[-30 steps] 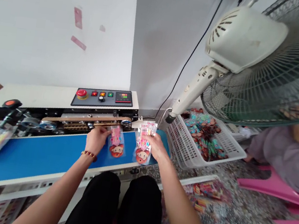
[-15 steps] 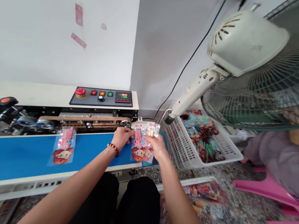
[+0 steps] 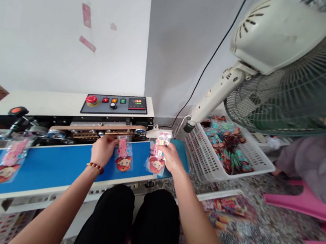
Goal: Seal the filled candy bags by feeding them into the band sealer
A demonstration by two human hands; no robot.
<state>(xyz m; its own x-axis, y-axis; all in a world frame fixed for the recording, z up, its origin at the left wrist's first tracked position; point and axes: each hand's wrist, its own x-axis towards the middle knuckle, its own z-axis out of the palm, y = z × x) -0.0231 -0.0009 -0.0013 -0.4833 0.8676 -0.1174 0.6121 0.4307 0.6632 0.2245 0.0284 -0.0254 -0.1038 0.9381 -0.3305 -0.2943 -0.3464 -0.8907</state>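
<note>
My left hand (image 3: 102,151), with a beaded bracelet at its wrist, pinches the upper left edge of a clear plastic packet (image 3: 123,157). That packet lies on the blue conveyor belt (image 3: 72,167), its top at the sealing machine's band (image 3: 97,128). Inside it show a pink item and a red-haired cartoon face. At the belt's right end my right hand (image 3: 171,158) is closed on similar packets (image 3: 156,164); how many is hard to tell. Another such packet (image 3: 8,161) rests farther left on the belt.
Above the belt is a control panel (image 3: 114,105) with a red stop button. A large fan (image 3: 275,36) stands at the right. Beyond it, a white basket (image 3: 205,166) holds many small packets. A person in grey sits near a pink stool (image 3: 305,202); more packets lie on the floor.
My left hand has moved left along the belt with one packet, apart from those in my right hand. The packet farther left has travelled left. The view has shifted slightly.
</note>
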